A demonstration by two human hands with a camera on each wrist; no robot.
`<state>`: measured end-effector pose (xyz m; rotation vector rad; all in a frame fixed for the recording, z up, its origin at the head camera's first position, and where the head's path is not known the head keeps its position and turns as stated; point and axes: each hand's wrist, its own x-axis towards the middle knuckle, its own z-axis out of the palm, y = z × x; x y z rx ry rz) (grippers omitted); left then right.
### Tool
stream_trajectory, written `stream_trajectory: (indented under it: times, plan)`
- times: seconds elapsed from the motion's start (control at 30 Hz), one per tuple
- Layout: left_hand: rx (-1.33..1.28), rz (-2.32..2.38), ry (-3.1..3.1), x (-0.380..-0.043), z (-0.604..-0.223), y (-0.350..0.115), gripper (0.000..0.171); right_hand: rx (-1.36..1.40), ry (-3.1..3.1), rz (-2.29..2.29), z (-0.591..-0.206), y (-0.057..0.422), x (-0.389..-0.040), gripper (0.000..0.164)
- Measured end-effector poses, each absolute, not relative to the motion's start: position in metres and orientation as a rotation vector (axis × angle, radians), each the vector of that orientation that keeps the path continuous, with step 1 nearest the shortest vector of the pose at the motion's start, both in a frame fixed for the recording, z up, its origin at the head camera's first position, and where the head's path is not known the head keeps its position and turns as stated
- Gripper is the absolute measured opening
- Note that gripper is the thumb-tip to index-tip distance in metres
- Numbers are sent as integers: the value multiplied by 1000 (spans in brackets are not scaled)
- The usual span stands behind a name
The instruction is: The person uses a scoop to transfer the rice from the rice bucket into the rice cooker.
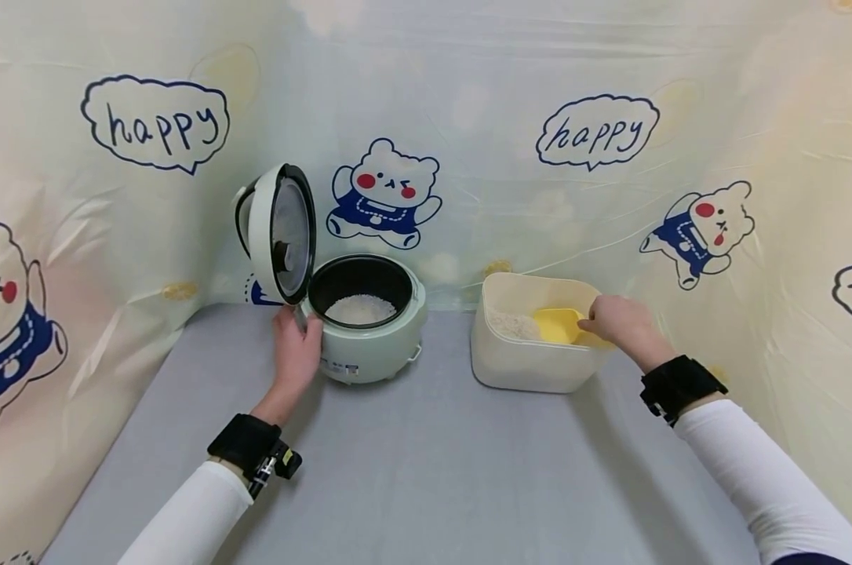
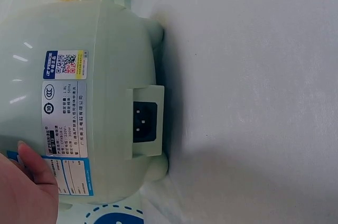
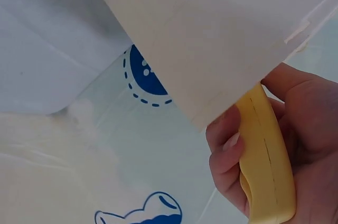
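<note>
My left hand (image 1: 297,353) rests against the hinge side of a pale green rice cooker (image 1: 362,355). In the left wrist view its thumb (image 2: 38,166) lies along the labels. The cooker's lid (image 1: 260,227) stands up, and white rice (image 1: 358,311) lies in the dark inner pot. Over at the right, my right hand (image 1: 627,329) grips the handle of a yellow scoop (image 1: 557,324) at the rim of a cream rice bin (image 1: 525,369). Its fingers curl round the handle (image 3: 266,160). The scoop's head is inside the bin beside the rice (image 1: 514,325).
Both containers stand on a grey table covering (image 1: 426,471), the cooker left of the bin with a gap between. A printed curtain (image 1: 482,180) hangs close behind them. The cooker's power socket (image 2: 145,122) faces the left wrist camera, with no cord in it.
</note>
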<state>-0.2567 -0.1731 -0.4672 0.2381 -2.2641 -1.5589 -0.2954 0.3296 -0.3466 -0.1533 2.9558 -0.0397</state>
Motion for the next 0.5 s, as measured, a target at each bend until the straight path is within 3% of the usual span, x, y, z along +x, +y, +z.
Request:
stream_trajectory:
  times: [0.5]
  plan:
    - [238,-1524,-2276,-257,-466,-173,49,-136,2789,-420,-361,333,-309,39]
